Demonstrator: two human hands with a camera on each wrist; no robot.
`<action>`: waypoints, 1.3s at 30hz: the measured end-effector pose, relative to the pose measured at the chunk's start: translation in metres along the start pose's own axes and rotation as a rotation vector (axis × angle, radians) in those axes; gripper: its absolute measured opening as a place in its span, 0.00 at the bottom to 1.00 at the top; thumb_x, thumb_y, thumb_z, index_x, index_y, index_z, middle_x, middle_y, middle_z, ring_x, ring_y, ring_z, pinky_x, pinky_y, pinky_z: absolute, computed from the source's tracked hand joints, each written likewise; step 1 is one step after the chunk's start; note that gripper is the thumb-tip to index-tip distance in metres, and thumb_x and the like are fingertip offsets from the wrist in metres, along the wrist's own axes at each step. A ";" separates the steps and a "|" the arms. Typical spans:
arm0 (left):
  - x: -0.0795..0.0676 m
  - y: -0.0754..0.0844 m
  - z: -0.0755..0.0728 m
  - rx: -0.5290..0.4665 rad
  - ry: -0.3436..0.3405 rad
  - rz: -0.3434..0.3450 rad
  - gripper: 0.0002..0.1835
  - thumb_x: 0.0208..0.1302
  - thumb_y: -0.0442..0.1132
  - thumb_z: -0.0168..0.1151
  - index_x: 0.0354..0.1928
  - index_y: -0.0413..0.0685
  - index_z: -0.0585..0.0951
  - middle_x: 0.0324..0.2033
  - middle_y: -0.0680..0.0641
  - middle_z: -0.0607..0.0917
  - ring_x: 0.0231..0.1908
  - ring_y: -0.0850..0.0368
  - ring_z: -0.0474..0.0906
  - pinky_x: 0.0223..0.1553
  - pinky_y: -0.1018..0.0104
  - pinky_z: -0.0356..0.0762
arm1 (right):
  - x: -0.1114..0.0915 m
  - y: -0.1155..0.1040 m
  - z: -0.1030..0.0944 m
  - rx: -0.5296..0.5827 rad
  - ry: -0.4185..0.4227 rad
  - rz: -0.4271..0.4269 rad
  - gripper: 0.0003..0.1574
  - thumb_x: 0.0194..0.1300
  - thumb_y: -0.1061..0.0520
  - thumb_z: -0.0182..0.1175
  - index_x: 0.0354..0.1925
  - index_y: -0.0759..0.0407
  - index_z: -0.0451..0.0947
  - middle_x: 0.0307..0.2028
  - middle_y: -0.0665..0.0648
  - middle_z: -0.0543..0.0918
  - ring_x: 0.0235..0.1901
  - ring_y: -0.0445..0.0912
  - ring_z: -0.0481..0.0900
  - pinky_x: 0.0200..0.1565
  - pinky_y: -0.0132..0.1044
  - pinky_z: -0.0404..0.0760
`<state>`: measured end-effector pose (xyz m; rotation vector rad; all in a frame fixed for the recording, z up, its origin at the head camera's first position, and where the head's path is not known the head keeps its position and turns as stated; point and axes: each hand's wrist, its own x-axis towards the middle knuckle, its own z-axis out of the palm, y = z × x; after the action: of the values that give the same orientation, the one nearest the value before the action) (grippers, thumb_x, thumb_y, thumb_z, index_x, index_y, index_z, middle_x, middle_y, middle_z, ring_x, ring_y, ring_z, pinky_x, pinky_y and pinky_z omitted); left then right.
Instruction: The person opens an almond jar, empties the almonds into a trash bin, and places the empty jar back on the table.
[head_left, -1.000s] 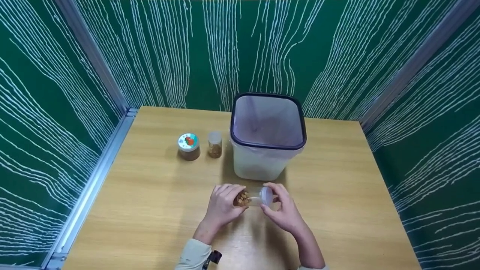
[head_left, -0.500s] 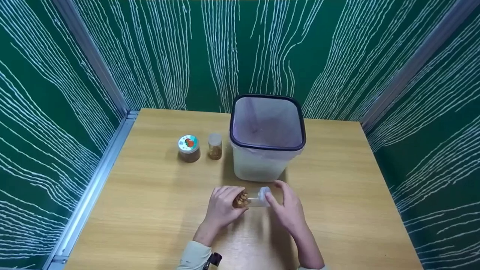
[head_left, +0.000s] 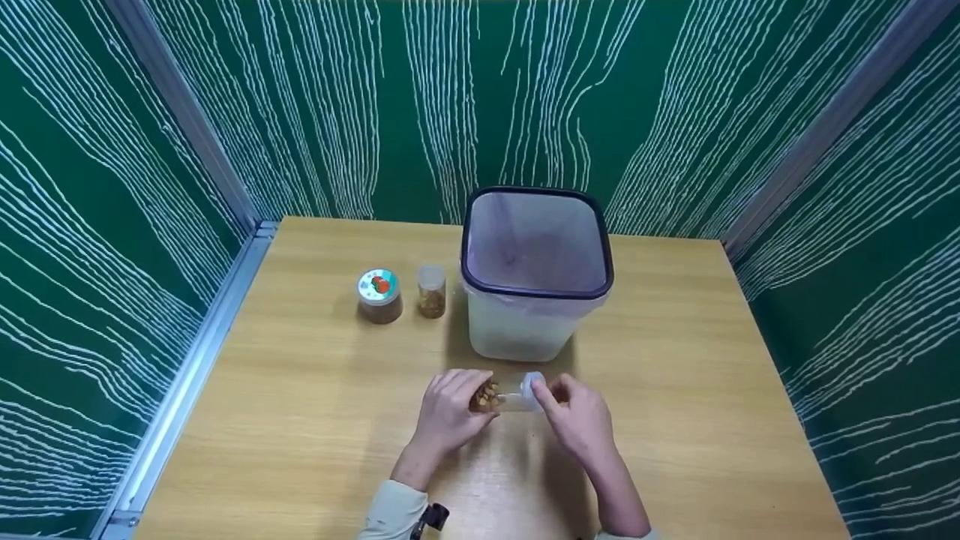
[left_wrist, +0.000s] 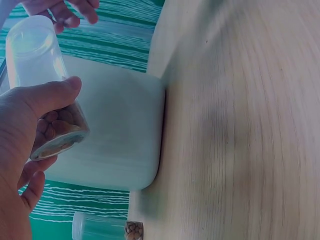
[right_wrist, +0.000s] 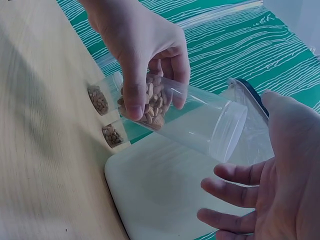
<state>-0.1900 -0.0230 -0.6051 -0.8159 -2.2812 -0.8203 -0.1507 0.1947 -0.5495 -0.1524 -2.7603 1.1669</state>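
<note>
My left hand (head_left: pixel 450 409) grips the base end of a clear plastic jar (right_wrist: pixel 192 117), its thumb across the wall. Brown, nut-like pieces (right_wrist: pixel 154 102) lie heaped at that end. The jar is held sideways above the table, and its translucent screw lid (right_wrist: pixel 229 131) sits on the end facing right. Beside the lid, my right hand (right_wrist: pixel 290 170) has its fingers spread and bent a little. A gap shows between those fingers and the lid in the right wrist view. From the head view, the right thumb overlaps the lid's edge.
Just beyond the hands stands a tall whitish bin (head_left: pixel 517 330) with a dark rim and a liner bag. To its left are a slim clear jar (head_left: pixel 431 296) of brown pieces and a wider jar (head_left: pixel 380 307) with a printed lid. Green patterned panels surround the wooden table (head_left: pixel 285 420).
The right hand was round the lid a second ago, then loosened and drew back to the right; its fingers have since come closer to the lid. The left hand keeps its grip on the jar.
</note>
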 end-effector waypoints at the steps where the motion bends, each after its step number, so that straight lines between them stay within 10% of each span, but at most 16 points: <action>1: 0.000 0.001 0.000 0.000 0.000 -0.002 0.31 0.37 0.47 0.81 0.49 0.48 0.84 0.43 0.53 0.85 0.43 0.57 0.79 0.39 0.60 0.74 | 0.000 0.000 0.000 0.009 -0.005 0.007 0.27 0.63 0.30 0.56 0.28 0.50 0.78 0.25 0.47 0.80 0.27 0.45 0.76 0.34 0.43 0.74; 9: 0.000 0.003 -0.002 0.006 0.003 0.003 0.32 0.35 0.47 0.81 0.49 0.49 0.84 0.43 0.54 0.85 0.42 0.57 0.79 0.38 0.59 0.75 | -0.003 -0.002 0.001 0.080 -0.031 0.002 0.24 0.60 0.32 0.61 0.31 0.51 0.79 0.25 0.46 0.79 0.28 0.43 0.76 0.35 0.41 0.76; 15: 0.000 0.001 -0.001 0.009 -0.001 0.002 0.32 0.34 0.45 0.81 0.48 0.48 0.84 0.42 0.54 0.85 0.42 0.56 0.78 0.39 0.59 0.76 | -0.002 0.004 0.002 0.212 -0.090 -0.152 0.19 0.61 0.49 0.66 0.47 0.57 0.78 0.37 0.51 0.82 0.39 0.47 0.79 0.43 0.50 0.76; 26: -0.004 0.000 0.000 0.009 -0.035 -0.008 0.31 0.37 0.46 0.80 0.49 0.48 0.83 0.43 0.53 0.84 0.42 0.56 0.77 0.42 0.59 0.76 | -0.002 0.017 0.006 0.415 -0.174 -0.372 0.43 0.44 0.77 0.64 0.59 0.54 0.71 0.50 0.54 0.77 0.48 0.56 0.77 0.44 0.56 0.78; 33: -0.007 -0.001 0.000 0.013 -0.043 -0.018 0.32 0.36 0.47 0.80 0.49 0.49 0.83 0.43 0.54 0.84 0.42 0.57 0.77 0.42 0.60 0.77 | -0.004 0.014 0.007 0.398 -0.154 -0.223 0.44 0.55 0.57 0.72 0.66 0.55 0.63 0.61 0.61 0.73 0.56 0.59 0.73 0.51 0.58 0.74; 39: -0.006 -0.003 0.001 0.015 -0.035 -0.013 0.32 0.35 0.47 0.80 0.48 0.49 0.84 0.42 0.54 0.84 0.41 0.57 0.77 0.41 0.62 0.77 | -0.002 0.012 0.007 0.211 -0.078 -0.040 0.34 0.63 0.40 0.63 0.59 0.58 0.71 0.47 0.58 0.81 0.46 0.54 0.79 0.47 0.53 0.77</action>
<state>-0.1879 -0.0261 -0.6111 -0.8159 -2.3223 -0.8001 -0.1495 0.1979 -0.5636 -0.0284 -2.6677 1.4722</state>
